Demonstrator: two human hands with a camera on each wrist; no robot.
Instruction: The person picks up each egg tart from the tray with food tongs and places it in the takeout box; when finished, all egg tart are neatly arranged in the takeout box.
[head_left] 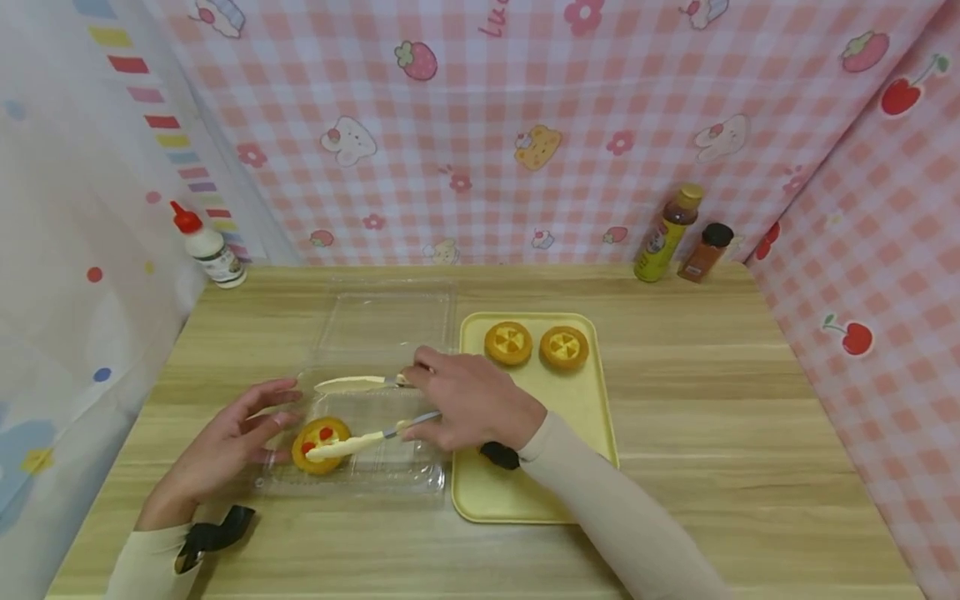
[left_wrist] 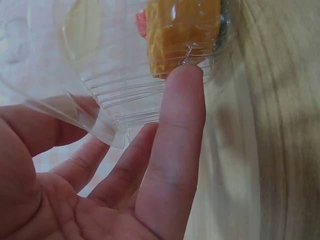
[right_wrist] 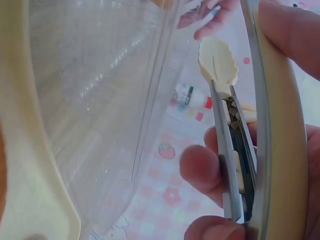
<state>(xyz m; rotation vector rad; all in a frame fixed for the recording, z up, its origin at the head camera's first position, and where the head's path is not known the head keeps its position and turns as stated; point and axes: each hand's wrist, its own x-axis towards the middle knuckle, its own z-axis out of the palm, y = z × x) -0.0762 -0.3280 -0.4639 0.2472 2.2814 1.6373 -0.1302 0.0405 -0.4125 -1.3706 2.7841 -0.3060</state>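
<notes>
My right hand (head_left: 480, 400) grips a pair of tongs (head_left: 356, 444) with metal arms and cream, leaf-shaped tips. The tong arms stand apart, and the nearer tip overlaps a round tart (head_left: 322, 462) topped with red pieces. That tart lies at the left end of a clear plastic container (head_left: 390, 479), whose lid (head_left: 386, 321) is folded back. At the container's left side is my left hand (head_left: 232, 437), fingers spread and mostly straight. In the left wrist view, a fingertip (left_wrist: 185, 80) rests at the clear wall beside the tart's crust (left_wrist: 182, 32).
Right of the container, a pale yellow tray (head_left: 577, 425) carries two tarts (head_left: 508, 343) with yellow tops, under my right forearm. A red-capped white bottle (head_left: 217, 254) stands back left. A yellow-green bottle (head_left: 660, 242) and a dark-lidded jar (head_left: 702, 257) stand back right.
</notes>
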